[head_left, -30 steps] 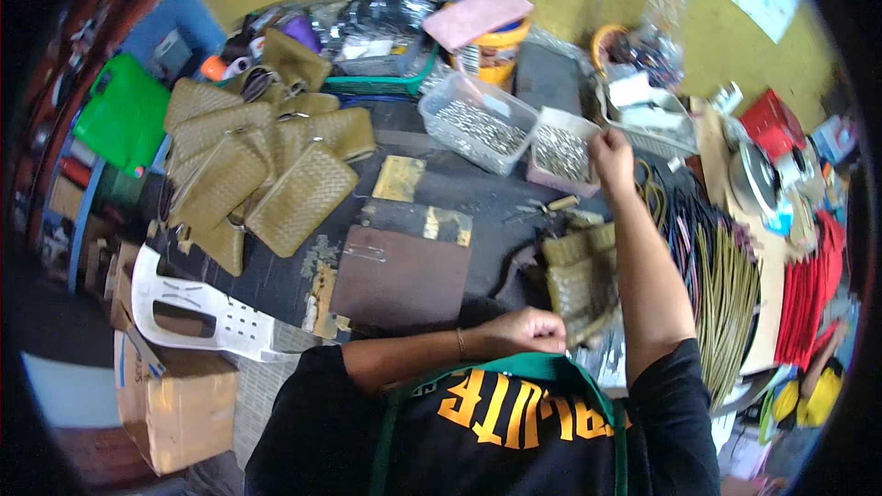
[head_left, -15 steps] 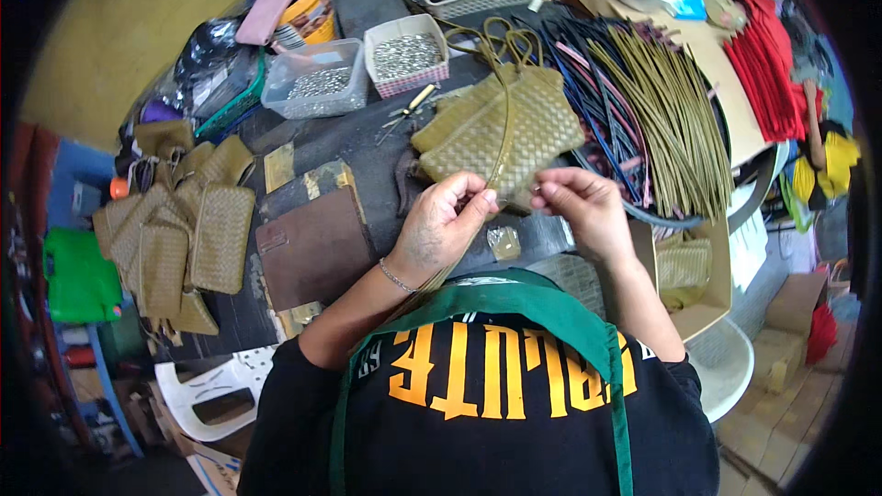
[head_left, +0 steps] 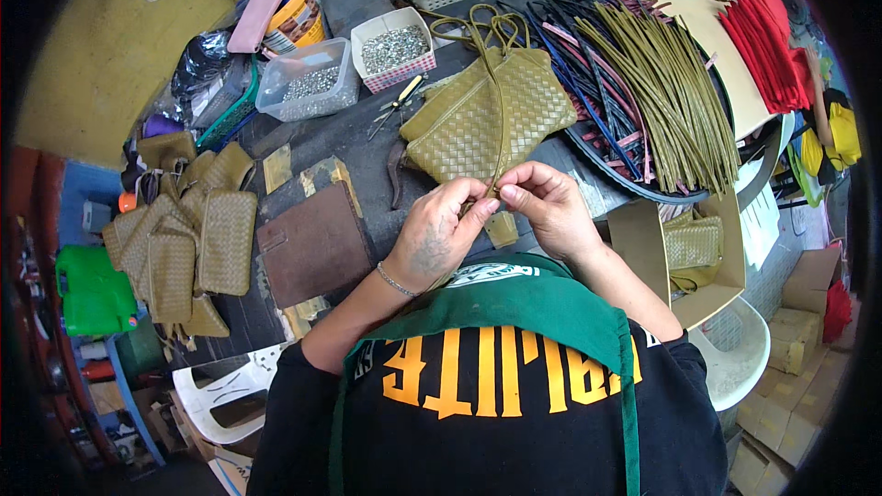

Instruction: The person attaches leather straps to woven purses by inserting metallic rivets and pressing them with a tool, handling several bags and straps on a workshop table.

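An olive woven bag (head_left: 533,96) lies on the dark worktable just beyond my hands. Its long, narrow olive strap (head_left: 499,119) loops at the far side and runs down across the bag to my fingers. My left hand (head_left: 439,231) is closed, pinching the strap between thumb and forefinger. Right beside it, my right hand (head_left: 551,216) meets the strap at the same spot, thumb and fingertips pressed together. Whatever small thing those right fingertips hold is too small to make out. A yellow-handled hand tool (head_left: 404,96) lies left of the bag.
A clear tub (head_left: 308,96) and a checked box (head_left: 393,53) hold small metal parts. Olive strips (head_left: 661,92) fill a round tray at right. Woven pouches (head_left: 175,243) are piled at left, near a brown board (head_left: 314,248). An open carton (head_left: 638,253) stands by my right arm.
My right hand has moved left, from apart to touching the strap beside my left hand. My left hand still pinches the strap. The whole view has shifted slightly.
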### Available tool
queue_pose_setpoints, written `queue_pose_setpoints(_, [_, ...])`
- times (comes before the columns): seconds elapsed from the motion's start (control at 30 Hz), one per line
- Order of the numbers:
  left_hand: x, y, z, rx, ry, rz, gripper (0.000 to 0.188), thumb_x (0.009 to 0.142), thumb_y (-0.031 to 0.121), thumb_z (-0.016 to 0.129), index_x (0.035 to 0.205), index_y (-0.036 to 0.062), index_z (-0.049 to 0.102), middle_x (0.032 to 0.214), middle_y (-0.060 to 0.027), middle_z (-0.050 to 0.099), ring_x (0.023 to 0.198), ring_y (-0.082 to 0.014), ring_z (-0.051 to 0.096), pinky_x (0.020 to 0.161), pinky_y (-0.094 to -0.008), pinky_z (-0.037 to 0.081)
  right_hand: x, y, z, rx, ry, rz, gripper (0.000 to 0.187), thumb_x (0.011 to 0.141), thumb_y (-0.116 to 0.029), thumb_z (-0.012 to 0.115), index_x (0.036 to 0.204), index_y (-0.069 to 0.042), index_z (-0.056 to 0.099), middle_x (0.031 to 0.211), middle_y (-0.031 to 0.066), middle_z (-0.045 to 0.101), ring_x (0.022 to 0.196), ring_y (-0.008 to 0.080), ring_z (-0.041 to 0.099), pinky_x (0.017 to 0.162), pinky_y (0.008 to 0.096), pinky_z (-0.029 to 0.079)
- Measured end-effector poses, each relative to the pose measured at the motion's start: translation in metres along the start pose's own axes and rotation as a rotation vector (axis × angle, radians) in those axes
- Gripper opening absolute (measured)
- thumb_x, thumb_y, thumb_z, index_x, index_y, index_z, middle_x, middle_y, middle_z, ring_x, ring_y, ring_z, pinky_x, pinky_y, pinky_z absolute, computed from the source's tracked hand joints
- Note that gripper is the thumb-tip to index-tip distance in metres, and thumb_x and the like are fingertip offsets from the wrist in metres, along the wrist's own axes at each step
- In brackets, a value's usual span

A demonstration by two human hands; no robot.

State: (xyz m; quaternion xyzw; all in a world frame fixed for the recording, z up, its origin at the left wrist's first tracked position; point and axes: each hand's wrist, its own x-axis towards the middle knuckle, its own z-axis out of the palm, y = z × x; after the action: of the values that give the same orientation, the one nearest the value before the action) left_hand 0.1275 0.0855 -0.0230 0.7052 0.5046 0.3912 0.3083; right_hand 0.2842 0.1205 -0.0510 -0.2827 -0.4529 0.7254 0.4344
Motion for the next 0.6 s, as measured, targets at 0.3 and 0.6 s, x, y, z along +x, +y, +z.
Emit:
queue_pose_setpoints(0.3, [-0.0021, -0.0025, -0.0038, -0.035, 0.026, -0.009, 0.013, 0.074, 0.005, 0.057, 0.084, -0.0016, 0.052, 0.076, -0.0091, 0.056, 0.068, -0.0134, 0.054, 0.061, -0.0247, 0.043, 0.0041, 0.0009, 0.0008, 0.004, -0.035, 0.008, 0.009, 0.079, -0.004, 0.055, 0.086, 0.001, 0.055, 0.081, 0.0039, 0.057, 0.073, 0.0076, 0.052, 0.069, 0.0208, 0.044])
queue_pose_setpoints(0.6, [-0.0042, -0.0022, -0.0055, -0.007, 0.029, 0.052, 0.014, 0.076, 0.008, 0.056, 0.084, -0.0021, 0.052, 0.074, -0.0112, 0.056, 0.063, -0.0167, 0.054, 0.056, -0.0258, 0.042, 0.0023, 0.0040, 0.0073, -0.059, 0.013, -0.063, 0.014, 0.074, 0.002, 0.059, 0.085, 0.000, 0.052, 0.079, 0.0028, 0.055, 0.071, 0.0056, 0.051, 0.065, 0.0175, 0.043])
